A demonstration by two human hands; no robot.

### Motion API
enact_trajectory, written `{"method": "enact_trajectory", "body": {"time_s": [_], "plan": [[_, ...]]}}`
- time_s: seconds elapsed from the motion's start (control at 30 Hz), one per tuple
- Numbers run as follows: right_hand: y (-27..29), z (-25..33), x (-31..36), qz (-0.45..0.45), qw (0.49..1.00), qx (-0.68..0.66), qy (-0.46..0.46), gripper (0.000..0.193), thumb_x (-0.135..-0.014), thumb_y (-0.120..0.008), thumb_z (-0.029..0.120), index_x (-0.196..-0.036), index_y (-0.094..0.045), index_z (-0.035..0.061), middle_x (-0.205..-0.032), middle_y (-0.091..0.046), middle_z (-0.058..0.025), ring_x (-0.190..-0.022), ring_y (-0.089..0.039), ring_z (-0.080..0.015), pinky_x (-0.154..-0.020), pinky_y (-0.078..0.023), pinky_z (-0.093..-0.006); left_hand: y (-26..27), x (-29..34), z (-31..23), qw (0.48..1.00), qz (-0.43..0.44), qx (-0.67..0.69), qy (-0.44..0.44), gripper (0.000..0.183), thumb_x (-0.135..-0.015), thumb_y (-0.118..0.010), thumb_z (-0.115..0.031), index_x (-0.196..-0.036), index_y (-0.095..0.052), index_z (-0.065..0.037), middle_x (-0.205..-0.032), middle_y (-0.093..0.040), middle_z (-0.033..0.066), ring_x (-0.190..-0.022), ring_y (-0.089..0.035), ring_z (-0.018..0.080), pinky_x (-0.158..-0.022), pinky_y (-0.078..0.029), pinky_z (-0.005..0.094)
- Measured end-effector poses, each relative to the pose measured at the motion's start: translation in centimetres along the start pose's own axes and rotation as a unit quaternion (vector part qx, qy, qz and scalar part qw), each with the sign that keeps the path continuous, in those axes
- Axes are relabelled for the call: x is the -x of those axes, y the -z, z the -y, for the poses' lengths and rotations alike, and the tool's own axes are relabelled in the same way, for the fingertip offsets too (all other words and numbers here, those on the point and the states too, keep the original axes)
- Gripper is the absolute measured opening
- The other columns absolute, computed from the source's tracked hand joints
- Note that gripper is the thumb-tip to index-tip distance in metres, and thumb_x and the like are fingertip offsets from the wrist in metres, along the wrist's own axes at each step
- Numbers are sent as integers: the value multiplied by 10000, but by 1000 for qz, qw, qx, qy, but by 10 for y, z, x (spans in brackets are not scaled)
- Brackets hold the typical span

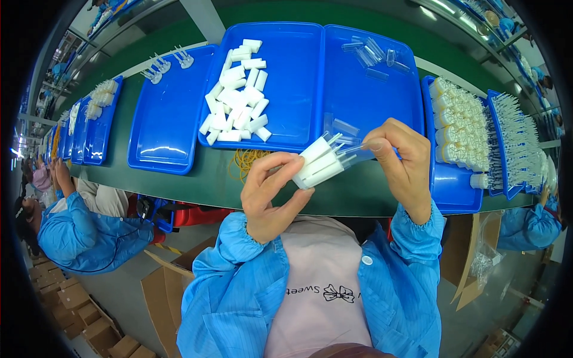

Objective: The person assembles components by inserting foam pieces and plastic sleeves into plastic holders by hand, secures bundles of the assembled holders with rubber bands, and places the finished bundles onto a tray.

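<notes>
My left hand [267,194] grips a white plastic part [317,166] by its base, thumb below and fingers above. Several white cylinders stand side by side on that part, with thin prongs sticking out toward the right. A clear plastic tube [357,155] is pinched between the thumb and fingers of my right hand [407,161], its far end at the prongs. Whether the tube is fitted over a prong I cannot tell. Just behind, a few clear tubes [345,127] lie at the near edge of the right middle tray.
White cylinders [239,107] lie in a blue tray [292,77]; more clear tubes [370,53] are in the tray [373,101] beside it. Pronged white parts [160,64] sit farther left. Filled trays [458,122] stand at right, rubber bands [243,162] on the green table. Co-workers sit at both sides.
</notes>
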State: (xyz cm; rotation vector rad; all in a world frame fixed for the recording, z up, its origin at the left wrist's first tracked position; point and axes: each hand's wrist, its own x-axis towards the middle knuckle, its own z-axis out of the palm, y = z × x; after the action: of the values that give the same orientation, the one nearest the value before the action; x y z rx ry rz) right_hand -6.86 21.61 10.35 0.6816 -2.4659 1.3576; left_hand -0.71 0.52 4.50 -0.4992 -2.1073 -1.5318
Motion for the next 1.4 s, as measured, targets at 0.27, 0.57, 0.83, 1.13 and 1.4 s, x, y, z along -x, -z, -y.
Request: {"method": "enact_trajectory", "body": {"time_s": [0.27,0.57,0.83,1.13,1.4], "plan": [[0,0,1,-13,1000,-9,5,134,-815,-671,134,-770,-660,8,-664,-578,-76,-572,-536,-181,-499,-398,-283,1,-1,-3,1000,3,-11,7,507,-656,-736,60,-1143,-612,-5,-1132,-532,146,-992,-581,231,-818,-513,310],[3,-4,2,5,996,-88,-27,185,-837,-655,154,-756,-653,-12,-639,-570,-73,-549,-504,-153,-484,-369,-279,-1,-13,-17,996,58,-65,-21,516,-651,-727,69,-1146,-621,-30,-1076,-535,140,-889,-615,232,-733,-540,314],[10,-2,5,-29,998,-35,37,172,-796,-682,163,-730,-643,8,-630,-568,-76,-542,-525,-190,-478,-370,-288,-1,-16,-20,989,74,-124,-41,500,-666,-702,88,-1141,-623,-48,-1078,-521,125,-919,-576,219,-719,-518,285],[14,10,18,-72,987,100,101,173,-734,-726,197,-689,-626,63,-623,-563,-55,-532,-529,-206,-475,-383,-313,-3,-19,-27,990,84,-112,-18,530,-628,-715,51,-1143,-627,-34,-1043,-546,129,-880,-567,219,-710,-476,300],[13,-1,10,-47,998,-26,19,198,-802,-675,175,-702,-619,13,-606,-537,-84,-518,-503,-221,-460,-360,-328,-5,-19,-32,989,113,-89,-41,464,-664,-717,43,-1115,-640,-37,-1012,-546,124,-848,-616,239,-714,-541,316]]}}
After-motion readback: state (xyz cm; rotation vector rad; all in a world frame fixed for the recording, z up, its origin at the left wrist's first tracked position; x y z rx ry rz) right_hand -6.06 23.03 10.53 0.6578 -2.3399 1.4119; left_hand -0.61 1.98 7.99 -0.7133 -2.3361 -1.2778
